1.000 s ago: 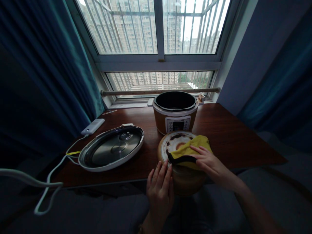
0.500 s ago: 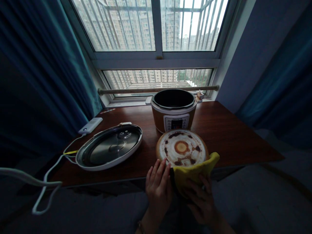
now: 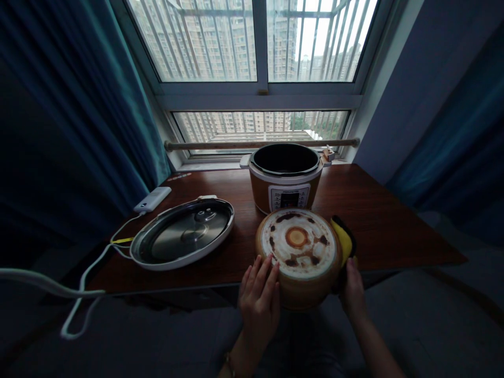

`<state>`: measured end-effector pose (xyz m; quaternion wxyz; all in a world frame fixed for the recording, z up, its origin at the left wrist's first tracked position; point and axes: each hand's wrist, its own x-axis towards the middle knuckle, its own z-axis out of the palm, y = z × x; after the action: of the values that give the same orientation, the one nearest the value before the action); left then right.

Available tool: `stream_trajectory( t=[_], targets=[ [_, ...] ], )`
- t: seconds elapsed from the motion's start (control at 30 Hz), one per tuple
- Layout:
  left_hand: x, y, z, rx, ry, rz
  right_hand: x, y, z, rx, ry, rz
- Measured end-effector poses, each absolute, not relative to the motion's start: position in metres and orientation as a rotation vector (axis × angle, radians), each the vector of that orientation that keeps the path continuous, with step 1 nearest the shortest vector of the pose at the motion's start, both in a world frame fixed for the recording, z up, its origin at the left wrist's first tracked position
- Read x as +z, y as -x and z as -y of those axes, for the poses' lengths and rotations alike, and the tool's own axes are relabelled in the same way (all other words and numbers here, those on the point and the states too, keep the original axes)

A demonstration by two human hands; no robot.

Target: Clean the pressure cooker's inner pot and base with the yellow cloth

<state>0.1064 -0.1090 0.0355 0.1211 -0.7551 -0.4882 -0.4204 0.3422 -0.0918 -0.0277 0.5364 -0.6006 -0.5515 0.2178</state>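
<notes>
Here, the left hand lies against the near left edge of the pot, fingers extended and close together, not clenched. The right hand bears the yellow cloth against the pot's right side; whether its fingers pinch the cloth, I cannot tell. Between both hands, the pot presents its stained base upward. Beyond them stands the cooker; left of the left hand rests the lid

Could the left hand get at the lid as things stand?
Probably yes: the lid lies on the table to the left of the left hand, with nothing seen between them, though its fingers rest on the stained pot.
</notes>
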Motion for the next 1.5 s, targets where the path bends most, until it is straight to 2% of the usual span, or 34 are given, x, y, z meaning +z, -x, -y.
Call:
stream_trajectory(
  t=[0.23,0.43,0.57,0.73,0.97,1.1,1.27,1.4,1.5],
  targets=[
    [0.037,-0.108,0.110,-1.229,2.196,1.438,0.005,-0.334,0.116,0.590,1.542,1.029],
    [0.041,-0.109,0.113,-1.287,2.260,1.531,0.051,-0.274,0.148,0.283,1.345,1.505],
    [0.048,-0.108,0.122,-1.523,2.362,1.580,0.064,-0.237,0.156,0.202,1.335,1.646],
    [0.055,-0.114,0.137,-1.607,2.272,1.639,0.076,-0.227,0.153,0.397,1.346,1.758],
    [0.065,-0.110,0.126,-1.672,1.978,1.797,0.105,-0.265,0.153,0.680,1.088,1.818],
    [0.083,-0.093,0.094,-1.693,1.796,1.767,0.104,-0.282,0.146,0.432,1.087,1.886],
    [0.094,-0.096,0.050,-1.631,1.831,1.689,0.079,-0.277,0.138,0.055,1.130,2.093],
    [0.094,-0.106,0.038,-1.526,1.909,1.737,0.070,-0.272,0.138,-0.010,1.118,2.066],
    [0.092,-0.106,0.039,-1.602,2.087,1.780,0.070,-0.277,0.139,0.044,1.054,1.926]
  ],
)
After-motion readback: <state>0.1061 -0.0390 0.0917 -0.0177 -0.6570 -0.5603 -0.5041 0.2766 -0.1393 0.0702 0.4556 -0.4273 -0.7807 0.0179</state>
